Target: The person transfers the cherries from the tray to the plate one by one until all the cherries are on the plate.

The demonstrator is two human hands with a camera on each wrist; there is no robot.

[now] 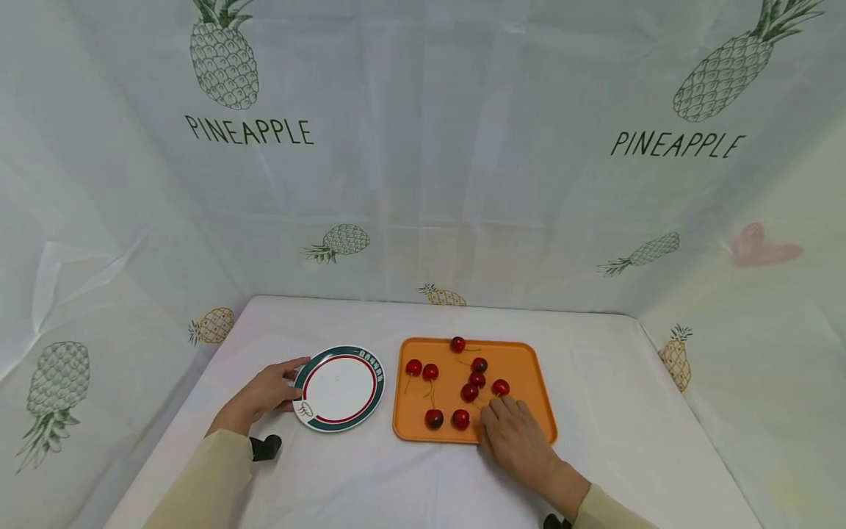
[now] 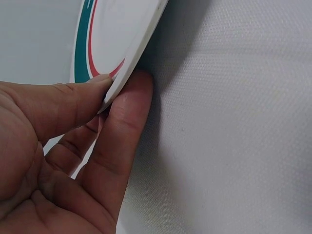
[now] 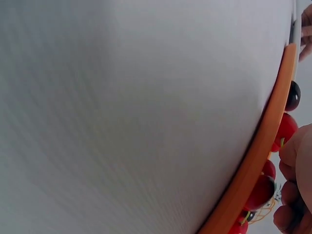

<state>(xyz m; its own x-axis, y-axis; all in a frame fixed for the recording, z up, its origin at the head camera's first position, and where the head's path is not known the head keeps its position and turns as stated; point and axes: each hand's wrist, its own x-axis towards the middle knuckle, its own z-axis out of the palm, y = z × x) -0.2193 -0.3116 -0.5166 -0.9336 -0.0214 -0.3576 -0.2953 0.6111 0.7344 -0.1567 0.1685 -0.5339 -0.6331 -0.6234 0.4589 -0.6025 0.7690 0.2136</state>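
your right hand [image 1: 518, 441] curls over the near edge of the tray [image 1: 529, 375]; you seem to be picking among its cherries [image 1: 500, 387], though any pinch is hidden. your left hand [image 1: 266, 391] pinches the left rim of the plate [image 1: 338, 389]. next calls for one cherry, lightly gripped.

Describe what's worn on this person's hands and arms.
The left hand and right hand are ungloved. The left sleeve and right sleeve are pale cream. A black piece juts out by the left sleeve; a second black piece partly shows by the right.
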